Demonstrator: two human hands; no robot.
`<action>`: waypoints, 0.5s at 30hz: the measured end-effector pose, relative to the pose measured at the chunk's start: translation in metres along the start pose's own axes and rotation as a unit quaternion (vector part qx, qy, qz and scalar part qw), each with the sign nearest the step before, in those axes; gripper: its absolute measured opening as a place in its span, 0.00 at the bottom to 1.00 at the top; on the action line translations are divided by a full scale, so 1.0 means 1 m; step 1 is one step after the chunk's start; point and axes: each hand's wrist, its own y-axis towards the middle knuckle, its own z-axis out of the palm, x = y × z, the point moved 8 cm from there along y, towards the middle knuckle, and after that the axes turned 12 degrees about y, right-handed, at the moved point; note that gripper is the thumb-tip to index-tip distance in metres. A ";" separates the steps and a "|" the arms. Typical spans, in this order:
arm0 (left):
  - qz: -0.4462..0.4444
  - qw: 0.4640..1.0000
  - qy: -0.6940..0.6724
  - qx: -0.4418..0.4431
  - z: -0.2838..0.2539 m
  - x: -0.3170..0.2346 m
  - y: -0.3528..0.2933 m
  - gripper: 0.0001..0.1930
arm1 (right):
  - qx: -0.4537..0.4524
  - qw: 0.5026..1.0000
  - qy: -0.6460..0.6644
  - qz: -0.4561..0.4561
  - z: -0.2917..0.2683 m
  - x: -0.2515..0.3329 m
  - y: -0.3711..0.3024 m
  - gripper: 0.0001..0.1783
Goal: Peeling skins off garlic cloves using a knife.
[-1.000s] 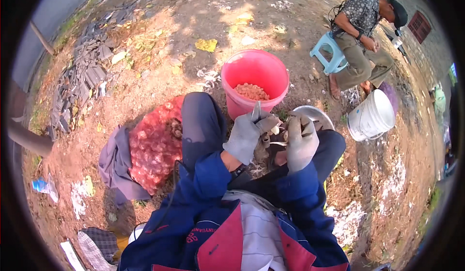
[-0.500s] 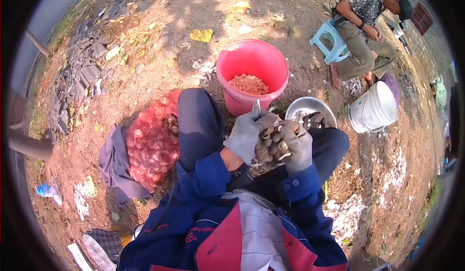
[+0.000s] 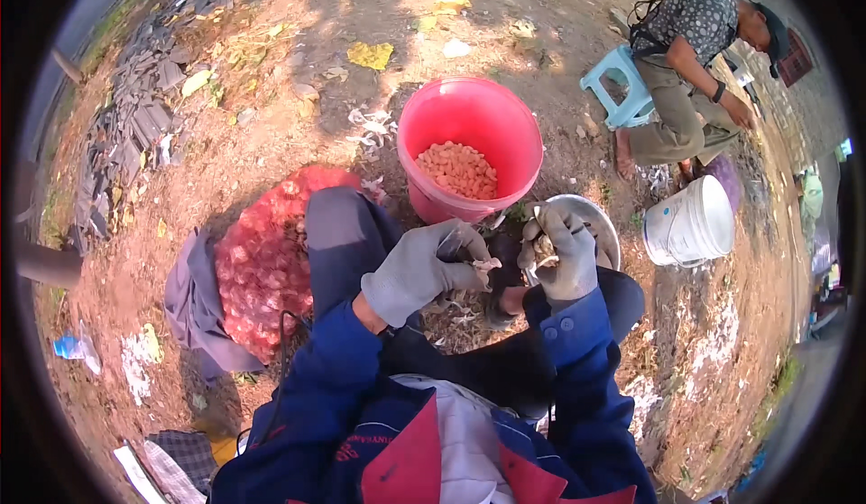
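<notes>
My left hand [image 3: 419,272], in a grey work glove, pinches a small pale-pink scrap of garlic skin [image 3: 487,265] between thumb and fingertips. Across from it, my right hand [image 3: 561,250], gloved too, curls around a garlic bulb [image 3: 545,248] that the fingers partly hide. The two hands are apart, over my crossed legs. Just beyond them stands a pink bucket [image 3: 469,202] with pale peeled cloves [image 3: 457,169] at its bottom. Partly behind my right hand is a metal bowl [image 3: 606,224], its contents mostly hidden.
At my left leg lies a red mesh bag [image 3: 266,279] full of garlic bulbs, with a grey cloth [image 3: 200,301] beside it. To the right stand a white bucket [image 3: 690,223] and a blue stool [image 3: 622,89] with a person seated near it. Yellow leaves [image 3: 370,55] and skins litter the ground.
My hands have parted from a close hold over a clump; the left moved down and left with a scrap, the right slightly up and right. The other person's arm has reached out.
</notes>
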 end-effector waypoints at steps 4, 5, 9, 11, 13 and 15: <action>0.140 0.934 0.318 -0.077 -0.004 0.025 0.010 0.11 | -0.023 0.993 -0.113 -0.015 0.030 0.019 0.049 0.15; 0.141 0.868 0.458 -0.133 -0.008 0.026 0.011 0.12 | -0.046 0.988 -0.146 -0.025 0.026 0.022 0.061 0.16; 0.102 0.924 0.349 -0.119 -0.026 0.028 0.010 0.12 | -0.064 0.981 -0.184 -0.019 0.017 0.017 0.089 0.17; 0.046 0.951 0.282 -0.118 -0.034 0.015 0.007 0.12 | -0.060 0.982 -0.178 0.010 0.024 0.009 0.092 0.17; -0.008 0.970 0.213 -0.114 -0.038 0.020 0.014 0.13 | -0.057 0.983 -0.172 0.037 0.024 0.000 0.096 0.17; 0.074 0.965 0.153 -0.197 -0.044 0.007 0.027 0.16 | -0.037 0.989 -0.141 0.030 0.021 -0.008 0.102 0.17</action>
